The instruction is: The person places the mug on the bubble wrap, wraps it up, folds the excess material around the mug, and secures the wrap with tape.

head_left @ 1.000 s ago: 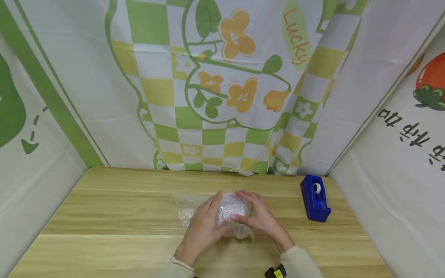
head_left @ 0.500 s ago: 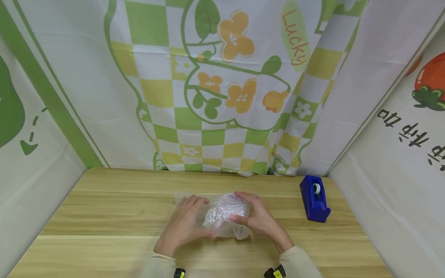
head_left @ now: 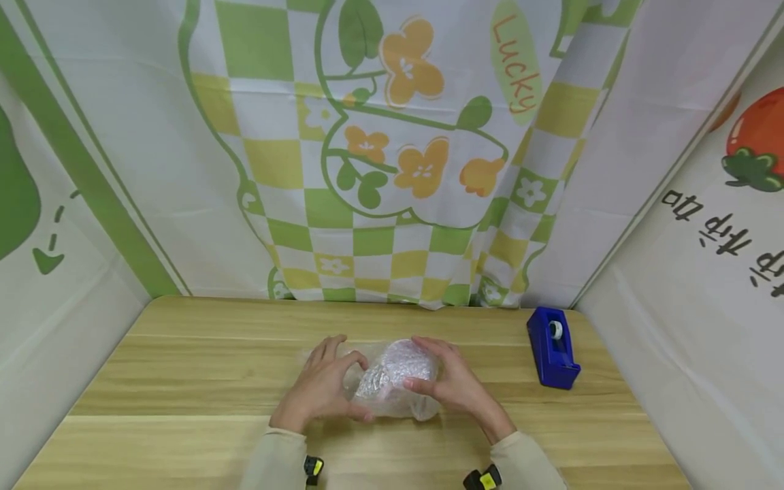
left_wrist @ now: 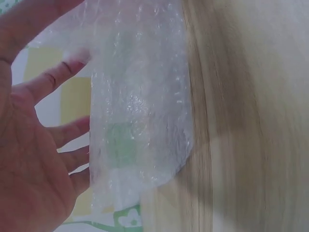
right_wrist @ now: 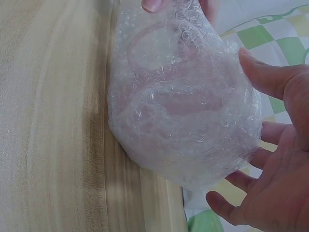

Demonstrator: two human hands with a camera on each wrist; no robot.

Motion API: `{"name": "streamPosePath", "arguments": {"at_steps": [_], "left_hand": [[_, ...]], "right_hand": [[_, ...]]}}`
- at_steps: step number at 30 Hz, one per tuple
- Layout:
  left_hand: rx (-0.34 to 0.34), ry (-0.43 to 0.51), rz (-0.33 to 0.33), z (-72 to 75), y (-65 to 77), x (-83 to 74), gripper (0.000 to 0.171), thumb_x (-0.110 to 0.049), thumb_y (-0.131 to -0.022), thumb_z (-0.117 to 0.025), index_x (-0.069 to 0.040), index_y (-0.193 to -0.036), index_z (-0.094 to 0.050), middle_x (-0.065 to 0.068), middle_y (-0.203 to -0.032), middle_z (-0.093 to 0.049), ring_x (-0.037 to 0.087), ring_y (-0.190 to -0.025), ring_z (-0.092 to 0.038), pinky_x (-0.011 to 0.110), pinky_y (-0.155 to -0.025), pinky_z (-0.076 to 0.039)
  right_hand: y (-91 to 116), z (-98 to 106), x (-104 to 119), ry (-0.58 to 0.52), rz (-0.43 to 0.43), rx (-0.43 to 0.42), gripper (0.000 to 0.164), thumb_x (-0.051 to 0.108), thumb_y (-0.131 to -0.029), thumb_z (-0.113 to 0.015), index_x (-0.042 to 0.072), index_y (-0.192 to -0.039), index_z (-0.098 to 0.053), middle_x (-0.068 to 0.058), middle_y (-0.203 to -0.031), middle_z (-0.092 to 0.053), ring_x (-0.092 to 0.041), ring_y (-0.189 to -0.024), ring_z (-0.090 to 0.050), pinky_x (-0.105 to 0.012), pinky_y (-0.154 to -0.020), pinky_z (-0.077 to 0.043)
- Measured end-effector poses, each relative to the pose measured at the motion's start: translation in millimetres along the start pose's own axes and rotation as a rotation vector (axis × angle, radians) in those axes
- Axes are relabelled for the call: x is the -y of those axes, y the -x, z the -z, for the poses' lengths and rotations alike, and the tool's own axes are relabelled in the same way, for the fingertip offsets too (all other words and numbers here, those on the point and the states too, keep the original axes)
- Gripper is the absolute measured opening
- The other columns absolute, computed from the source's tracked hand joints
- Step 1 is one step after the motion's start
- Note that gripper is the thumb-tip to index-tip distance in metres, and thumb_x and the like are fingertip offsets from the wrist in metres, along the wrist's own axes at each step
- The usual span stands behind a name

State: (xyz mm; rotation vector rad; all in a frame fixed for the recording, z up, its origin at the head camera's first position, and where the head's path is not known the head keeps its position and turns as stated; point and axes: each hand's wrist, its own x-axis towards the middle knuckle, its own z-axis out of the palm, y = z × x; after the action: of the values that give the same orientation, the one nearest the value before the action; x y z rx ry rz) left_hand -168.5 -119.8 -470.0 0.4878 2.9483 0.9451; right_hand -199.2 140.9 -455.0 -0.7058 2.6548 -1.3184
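Bubble wrap (head_left: 382, 382) sits between your hands at the middle of the desk (head_left: 184, 381), with a pinkish item (right_wrist: 188, 104) showing through its layers; you cannot make out for sure what that item is, though a ring-like outline shows at one end. As far as can be judged, the covering part is well along: the item looks enclosed on the side by your right hand (head_left: 459, 384), which grasps the bundle with the thumb on its front and the fingers around the far side. Your left hand (head_left: 318, 388) is spread rather than clenched, its extended fingers touching the loose flap (left_wrist: 140, 106), which reaches beyond the item. What seems left is that flap, which lies neither folded over nor fastened. You can see no strip of tape on the bundle, and the blue tape dispenser (head_left: 553, 350) stands upright, well apart from your right hand, toward the far right corner, with a roll (head_left: 556, 331) in it. Whether your bundle's underside is closed cannot be told.
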Motion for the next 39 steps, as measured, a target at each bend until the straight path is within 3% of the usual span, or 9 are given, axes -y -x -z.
{"name": "streamPosePath", "arguments": {"at_steps": [5, 9, 13, 16, 22, 26, 31, 35, 39], "left_hand": [[0.028, 0.038, -0.040, 0.9, -3.2, 2.3, 0.067, -0.045, -0.056, -0.097, -0.019, -0.110, -0.068, 0.031, -0.145, -0.047, 0.055, -0.138, -0.034, 0.070, -0.114, -0.019], [0.047, 0.093, -0.030, 2.1, -2.6, 5.4, 0.061, -0.039, -0.062, -0.094, -0.014, -0.114, -0.074, 0.025, -0.140, -0.056, 0.050, -0.139, -0.037, 0.070, -0.113, -0.021], [0.059, 0.133, 0.020, 3.2, 0.9, 9.6, 0.043, -0.033, -0.071, -0.091, -0.016, -0.108, -0.077, 0.025, -0.140, -0.056, 0.051, -0.140, -0.035, 0.073, -0.111, -0.020], [0.072, 0.172, 0.056, 3.3, 4.0, 11.5, 0.030, -0.033, -0.074, -0.090, -0.022, -0.099, -0.077, 0.030, -0.145, -0.048, 0.055, -0.140, -0.031, 0.077, -0.110, -0.014], [0.089, 0.200, 0.089, 2.6, 7.0, 12.4, 0.037, -0.049, -0.069, -0.090, -0.028, -0.096, -0.075, 0.033, -0.154, -0.036, 0.061, -0.142, -0.021, 0.081, -0.108, -0.003], [0.056, 0.183, 0.070, 0.1, 5.4, 11.3, 0.039, -0.053, -0.067, -0.090, -0.028, -0.091, -0.073, 0.026, -0.155, -0.038, 0.057, -0.143, -0.025, 0.081, -0.108, -0.002], [0.058, 0.219, 0.068, -2.8, 4.2, 10.3, 0.032, -0.042, -0.074, -0.089, -0.020, -0.092, -0.075, 0.021, -0.152, -0.045, 0.048, -0.143, -0.033, 0.078, -0.110, -0.002], [0.069, 0.238, 0.073, -2.2, 5.4, 7.5, 0.023, -0.032, -0.080, -0.086, -0.016, -0.093, -0.076, 0.021, -0.151, -0.046, 0.048, -0.141, -0.036, 0.078, -0.111, -0.002], [0.035, 0.193, 0.096, -2.9, 5.0, 1.4, 0.020, -0.031, -0.080, -0.085, -0.019, -0.089, -0.072, 0.020, -0.147, -0.050, 0.050, -0.135, -0.041, 0.080, -0.109, -0.009]], "right_hand": [[0, 0, 0, -0.009, 0.016, 0.007, 0.072, 0.021, -0.082, -0.085, 0.000, -0.143, -0.053, -0.023, -0.146, -0.051, -0.046, -0.137, -0.041, -0.065, -0.114, -0.027], [0, 1, -1, 0.004, 0.041, 0.005, 0.072, 0.021, -0.083, -0.085, -0.002, -0.143, -0.053, -0.024, -0.144, -0.052, -0.048, -0.135, -0.042, -0.066, -0.113, -0.028], [0, 1, 0, 0.005, 0.048, 0.013, 0.073, 0.021, -0.083, -0.084, -0.003, -0.143, -0.052, -0.025, -0.145, -0.052, -0.048, -0.136, -0.042, -0.066, -0.113, -0.027], [0, 1, -1, 0.003, 0.054, 0.020, 0.073, 0.020, -0.083, -0.084, -0.005, -0.143, -0.051, -0.026, -0.145, -0.051, -0.049, -0.136, -0.041, -0.067, -0.113, -0.027], [-1, 0, -2, -0.025, 0.069, 0.024, 0.073, 0.018, -0.083, -0.084, -0.007, -0.143, -0.051, -0.026, -0.144, -0.052, -0.048, -0.136, -0.042, -0.065, -0.114, -0.027], [-2, 0, -2, -0.033, 0.071, 0.025, 0.073, 0.016, -0.083, -0.084, -0.008, -0.142, -0.050, -0.026, -0.143, -0.052, -0.048, -0.136, -0.043, -0.064, -0.115, -0.027], [-2, 0, -1, -0.030, 0.068, 0.029, 0.072, 0.018, -0.084, -0.084, -0.008, -0.143, -0.050, -0.026, -0.145, -0.052, -0.047, -0.137, -0.042, -0.063, -0.115, -0.028], [-2, 0, -1, -0.031, 0.077, 0.027, 0.072, 0.019, -0.084, -0.083, -0.007, -0.143, -0.050, -0.025, -0.145, -0.051, -0.047, -0.137, -0.042, -0.062, -0.115, -0.028], [-1, 0, -1, -0.038, 0.072, 0.024, 0.073, 0.020, -0.084, -0.084, -0.007, -0.143, -0.050, -0.025, -0.146, -0.051, -0.046, -0.138, -0.042, -0.063, -0.115, -0.028]]}}
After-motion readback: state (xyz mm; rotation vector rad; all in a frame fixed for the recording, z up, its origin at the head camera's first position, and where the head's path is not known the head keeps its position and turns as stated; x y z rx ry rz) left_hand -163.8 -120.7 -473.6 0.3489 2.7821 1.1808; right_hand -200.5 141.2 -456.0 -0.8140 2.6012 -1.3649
